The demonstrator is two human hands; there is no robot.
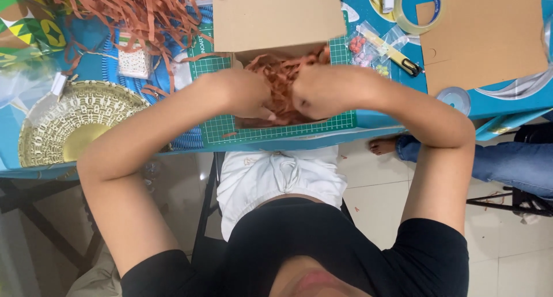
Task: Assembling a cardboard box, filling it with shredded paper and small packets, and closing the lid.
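Observation:
An open cardboard box (276,15) stands on a green cutting mat (276,131) at the table's near edge. Orange-brown shredded paper strips (282,78) fill the box. My left hand (242,92) and my right hand (325,90) are both pressed into the strips inside the box, close together, fingers curled around bunches of shreds. The fingertips are buried in the paper. The box's lid flap stands up at the far side.
A loose heap of the same paper shreds (132,9) lies at the back left. A gold woven tray (75,124) sits at the left. A flat cardboard sheet (484,32), a tape roll (417,9) and a cutter (403,61) lie at the right. Another person's jeans-clad leg (495,162) is at the right.

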